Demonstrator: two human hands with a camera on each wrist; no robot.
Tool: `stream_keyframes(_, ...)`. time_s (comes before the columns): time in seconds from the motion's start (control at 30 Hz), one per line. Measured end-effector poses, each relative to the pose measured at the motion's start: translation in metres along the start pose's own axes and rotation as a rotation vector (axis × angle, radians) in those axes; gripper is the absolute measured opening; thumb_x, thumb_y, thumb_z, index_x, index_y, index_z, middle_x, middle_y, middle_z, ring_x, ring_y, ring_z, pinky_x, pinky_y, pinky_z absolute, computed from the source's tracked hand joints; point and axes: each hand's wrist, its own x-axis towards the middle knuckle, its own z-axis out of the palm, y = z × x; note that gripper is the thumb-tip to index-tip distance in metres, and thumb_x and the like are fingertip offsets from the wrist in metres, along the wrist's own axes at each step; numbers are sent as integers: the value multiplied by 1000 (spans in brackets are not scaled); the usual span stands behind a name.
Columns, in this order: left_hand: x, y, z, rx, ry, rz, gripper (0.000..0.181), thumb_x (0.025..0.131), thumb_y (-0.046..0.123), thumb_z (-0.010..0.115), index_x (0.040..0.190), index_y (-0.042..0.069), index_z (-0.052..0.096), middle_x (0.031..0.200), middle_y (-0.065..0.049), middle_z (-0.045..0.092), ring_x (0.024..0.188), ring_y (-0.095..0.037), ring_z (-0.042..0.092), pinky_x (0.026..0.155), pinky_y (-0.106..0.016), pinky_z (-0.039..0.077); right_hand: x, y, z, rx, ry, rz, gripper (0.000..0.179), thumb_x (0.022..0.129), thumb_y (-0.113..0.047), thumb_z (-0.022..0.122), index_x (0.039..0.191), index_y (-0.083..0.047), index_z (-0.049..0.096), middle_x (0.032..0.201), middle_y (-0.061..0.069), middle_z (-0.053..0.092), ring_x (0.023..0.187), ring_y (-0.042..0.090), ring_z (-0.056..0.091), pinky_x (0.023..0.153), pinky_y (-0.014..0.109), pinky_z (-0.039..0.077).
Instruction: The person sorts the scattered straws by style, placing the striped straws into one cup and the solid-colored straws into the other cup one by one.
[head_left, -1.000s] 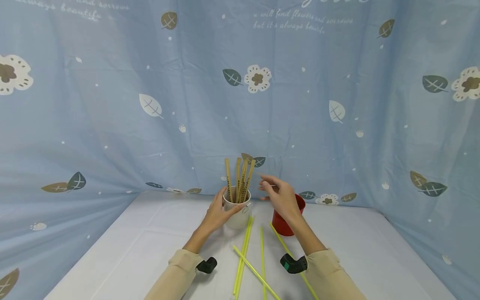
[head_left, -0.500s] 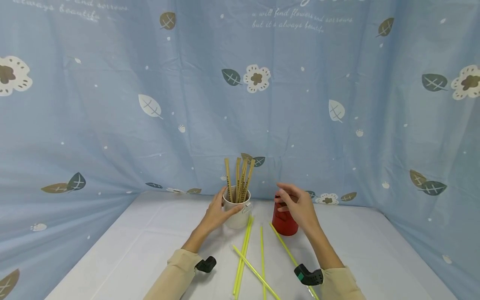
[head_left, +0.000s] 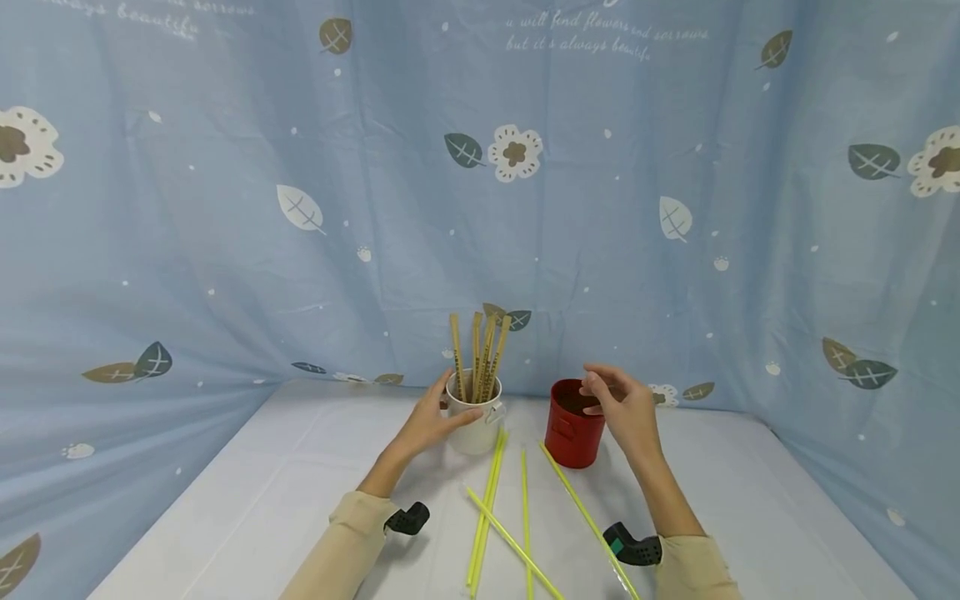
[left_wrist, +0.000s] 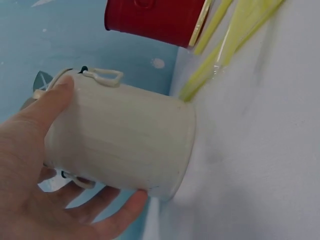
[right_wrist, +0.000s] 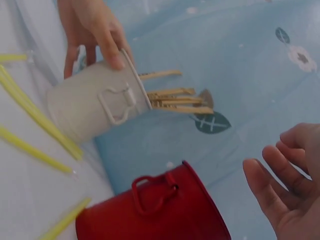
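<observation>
On the table stands a white bucket (head_left: 474, 435) with small wire handles. Several thin tan sticks (head_left: 457, 350) with dark print lean upright inside it. My left hand (head_left: 427, 425) holds this bucket from its left side. The thumb presses near the rim, and the fingers curl round the far side in the left wrist view. To the right is a red bucket (head_left: 573, 440), its mouth facing up. My right hand (head_left: 628, 410) hovers by the right of its rim, fingers loosely bent and holding nothing. In the right wrist view it is apart from the red bucket.
Several yellow straws (head_left: 514, 544), some in clear wrappers, lie on the white tabletop (head_left: 300, 500) in front of the buckets, some crossing. A blue patterned curtain (head_left: 405, 225) hangs close behind. Each wrist carries a small black camera (head_left: 632, 546).
My right hand has moved right, from between the two buckets, across the red one to its right side, uncovering its mouth. My left hand stays on the white bucket.
</observation>
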Motion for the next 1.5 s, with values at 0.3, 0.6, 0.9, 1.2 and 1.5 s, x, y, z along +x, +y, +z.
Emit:
stream_keyframes(0.3, 2, 2, -11, -21, -45, -17, 99, 84, 47, 75, 158, 12, 19, 151, -15, 41, 128, -37, 52, 103, -51, 47, 6, 14, -9, -139, 49, -47, 37, 94, -36, 66, 124, -14, 67, 107, 12, 72, 88, 21, 70, 73, 19, 57)
stream_keyframes(0.6, 1, 12, -27, 18, -101, -19, 101, 84, 52, 73, 159, 16, 15, 156, -19, 32, 137, -47, 41, 105, -59, 43, 7, 32, -10, -240, 12, 3, 56, 87, -45, 73, 134, -18, 59, 135, 8, 59, 124, 26, 53, 100, 44, 50)
stream_keyframes(0.9, 0, 12, -27, 19, -120, -9, 99, 86, 50, 72, 159, 15, 15, 160, -19, 26, 139, -43, 39, 107, -60, 40, 6, 47, -8, -281, -55, 4, 71, 83, -47, 75, 142, -16, 50, 146, 10, 48, 134, 31, 44, 107, 53, 42)
stream_keyframes(1.2, -2, 11, -26, 6, -121, -21, 99, 85, 49, 73, 159, 16, 15, 162, -15, 22, 138, -41, 42, 105, -57, 43, 7, 60, 0, -287, -154, 103, 92, 80, -50, 77, 153, -18, 32, 152, 14, 38, 136, 34, 40, 103, 58, 46)
stream_keyframes(1.5, -1, 16, -31, 0, -126, -10, 99, 86, 50, 71, 159, 16, 12, 162, -19, 21, 141, -45, 37, 105, -59, 42, 4, 71, 7, -256, -166, 133, 107, 78, -47, 81, 157, -16, 15, 150, 14, 40, 133, 34, 43, 98, 55, 50)
